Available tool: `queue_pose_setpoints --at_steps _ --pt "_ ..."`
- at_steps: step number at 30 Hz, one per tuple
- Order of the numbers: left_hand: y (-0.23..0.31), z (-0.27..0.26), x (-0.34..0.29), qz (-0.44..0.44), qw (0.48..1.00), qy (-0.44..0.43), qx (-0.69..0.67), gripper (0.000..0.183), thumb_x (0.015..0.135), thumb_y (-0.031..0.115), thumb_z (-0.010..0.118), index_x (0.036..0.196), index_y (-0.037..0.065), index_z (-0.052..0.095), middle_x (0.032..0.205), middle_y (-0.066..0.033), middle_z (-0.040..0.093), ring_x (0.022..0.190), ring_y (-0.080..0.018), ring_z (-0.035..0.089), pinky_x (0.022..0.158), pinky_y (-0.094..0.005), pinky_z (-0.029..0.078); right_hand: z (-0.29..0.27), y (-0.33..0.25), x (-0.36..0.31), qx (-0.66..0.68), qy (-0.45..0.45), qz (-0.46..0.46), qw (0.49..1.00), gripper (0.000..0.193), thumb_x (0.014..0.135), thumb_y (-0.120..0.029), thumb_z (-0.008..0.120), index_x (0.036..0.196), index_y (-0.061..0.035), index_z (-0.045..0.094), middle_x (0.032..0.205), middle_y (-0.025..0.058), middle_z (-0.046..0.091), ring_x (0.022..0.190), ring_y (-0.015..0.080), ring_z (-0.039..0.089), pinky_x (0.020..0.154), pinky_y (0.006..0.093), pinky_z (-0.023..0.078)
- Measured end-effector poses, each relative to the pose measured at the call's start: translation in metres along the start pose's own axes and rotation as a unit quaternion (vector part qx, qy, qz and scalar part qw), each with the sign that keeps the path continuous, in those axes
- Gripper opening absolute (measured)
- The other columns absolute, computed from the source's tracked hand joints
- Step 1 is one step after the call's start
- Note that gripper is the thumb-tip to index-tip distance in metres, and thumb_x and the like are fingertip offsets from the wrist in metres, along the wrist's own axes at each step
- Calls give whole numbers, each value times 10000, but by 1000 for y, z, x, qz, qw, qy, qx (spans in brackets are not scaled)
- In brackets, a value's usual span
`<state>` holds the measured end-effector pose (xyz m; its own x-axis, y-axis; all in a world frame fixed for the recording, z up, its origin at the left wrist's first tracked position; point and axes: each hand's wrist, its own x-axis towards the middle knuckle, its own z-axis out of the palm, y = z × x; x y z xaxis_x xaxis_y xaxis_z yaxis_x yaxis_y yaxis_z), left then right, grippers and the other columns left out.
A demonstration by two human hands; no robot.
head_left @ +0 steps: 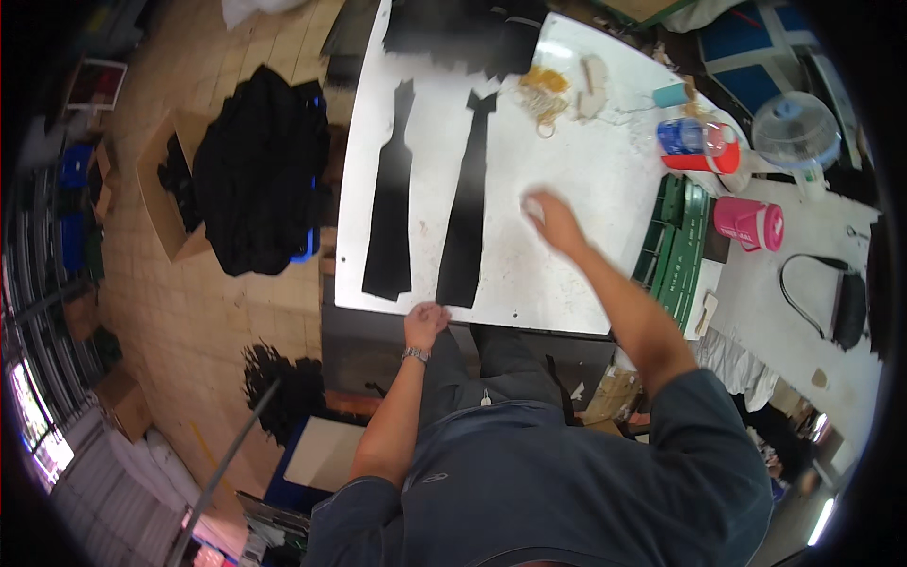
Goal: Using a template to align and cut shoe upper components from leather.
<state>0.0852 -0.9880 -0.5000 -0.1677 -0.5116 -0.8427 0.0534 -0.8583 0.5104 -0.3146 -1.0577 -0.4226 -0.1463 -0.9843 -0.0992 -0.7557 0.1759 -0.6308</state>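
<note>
Two long black fabric pieces lie side by side on the white table; the left piece (389,217) narrows sharply toward its far end. The right piece (463,227) tapers to a notched tip. At the table's near edge, my left hand (427,323) is closed, its fingers at the near left corner of the right piece. My right hand (556,219) is blurred above the table, to the right of both pieces. Its fingers are curled around something small and whitish that I cannot make out. Neither fabric piece touches the right hand.
The white table (557,283) has a black fabric stack (463,38) at its far end. Tangled yellow and cream threads (543,94) lie nearby. Along the right stand a blue-and-red container (699,142), a pink jug (748,224) and green crates (673,246). Black cloth (265,180) is heaped at left.
</note>
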Motion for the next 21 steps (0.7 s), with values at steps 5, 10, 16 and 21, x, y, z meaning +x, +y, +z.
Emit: queue_pose_setpoints --at_steps 5,10,16,21 --pt "18 -22 13 -1 915 -104 390 338 1009 303 575 836 80 762 689 -98 719 595 -200 692 539 -384 541 -31 -50 -273 26 -182 310 933 252 899 -236 730 1043 -31 701 1070 245 690 1050 455 654 904 550 529" --pt "103 8 17 50 862 -251 438 247 1034 134 702 1237 -2 664 940 -118 758 816 -231 768 739 -401 669 -56 -110 -448 -42 30 399 915 310 920 -367 758 985 -64 766 923 157 757 888 367 742 790 473 581" --pt "198 77 3 36 743 -319 587 284 1008 255 765 1146 14 711 796 -63 708 684 -167 730 665 -336 650 -11 -272 -519 51 418 562 712 195 890 -169 810 1017 -24 780 910 148 779 851 290 772 784 422 603" --pt "194 135 -9 111 703 -401 577 239 999 236 726 1037 2 755 805 -87 755 662 -169 747 575 -304 585 74 -408 -527 91 399 636 654 212 895 -143 805 1037 9 765 973 208 764 893 351 768 803 428 614"
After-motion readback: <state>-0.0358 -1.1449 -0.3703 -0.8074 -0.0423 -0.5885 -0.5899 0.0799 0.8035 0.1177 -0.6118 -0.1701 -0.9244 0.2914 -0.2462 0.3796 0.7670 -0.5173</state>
